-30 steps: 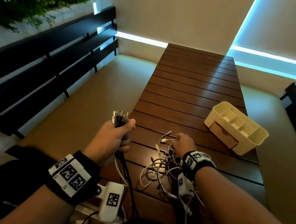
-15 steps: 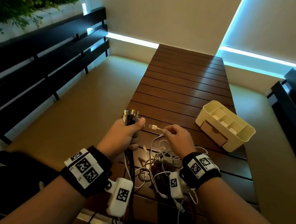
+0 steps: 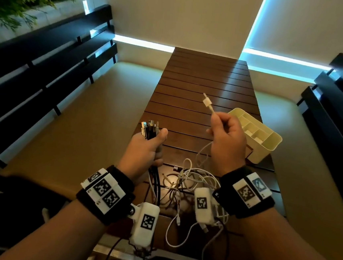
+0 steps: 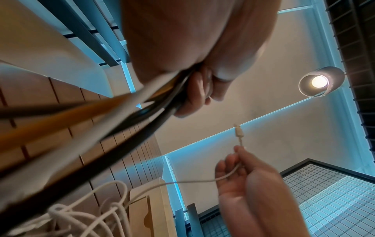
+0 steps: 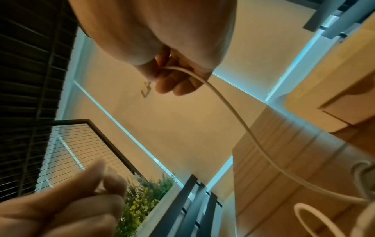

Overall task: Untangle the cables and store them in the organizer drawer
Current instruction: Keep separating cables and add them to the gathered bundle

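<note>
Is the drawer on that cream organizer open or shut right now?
Shut. In the right wrist view the drawer front sits flush in the organizer, and no cables are in its top compartments.

The right hand (image 3: 227, 139) covers the near corner of the organizer (image 3: 269, 144), hiding most of its drawer front. In the left wrist view, cables (image 4: 85, 128) running from the left hand (image 4: 182, 48) are blurred.
</note>
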Demonstrator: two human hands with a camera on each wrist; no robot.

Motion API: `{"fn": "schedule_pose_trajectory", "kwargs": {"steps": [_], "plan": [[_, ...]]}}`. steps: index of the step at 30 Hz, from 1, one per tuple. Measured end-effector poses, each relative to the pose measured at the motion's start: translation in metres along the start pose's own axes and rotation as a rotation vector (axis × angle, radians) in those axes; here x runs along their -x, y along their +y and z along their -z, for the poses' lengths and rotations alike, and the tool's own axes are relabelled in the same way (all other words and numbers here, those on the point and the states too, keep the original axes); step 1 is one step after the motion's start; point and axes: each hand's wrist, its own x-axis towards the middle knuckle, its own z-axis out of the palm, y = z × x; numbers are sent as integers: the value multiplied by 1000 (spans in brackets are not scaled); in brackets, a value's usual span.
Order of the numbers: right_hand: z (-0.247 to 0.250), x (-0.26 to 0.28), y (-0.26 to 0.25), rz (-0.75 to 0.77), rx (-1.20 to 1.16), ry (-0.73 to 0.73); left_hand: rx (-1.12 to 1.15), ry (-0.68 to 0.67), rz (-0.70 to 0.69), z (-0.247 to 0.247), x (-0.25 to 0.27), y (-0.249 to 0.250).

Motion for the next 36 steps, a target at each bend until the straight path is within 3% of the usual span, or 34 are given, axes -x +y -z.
{"fn": "schedule_pose_trajectory", "kwargs": {"steps": [6,11,24,36], "plan": [[-8,39,-5,209,63,-250,13,-32,-75,-7,9,-3],[-18,63,7,214,65,-375,-24,-80,-131,-7,16,-5],[-19,64,14,260,49,-467,-127,-72,-205,-12,21,-1],[-16,57,24,224,48,-531,-90,105,-230,-12,4,-6]]}}
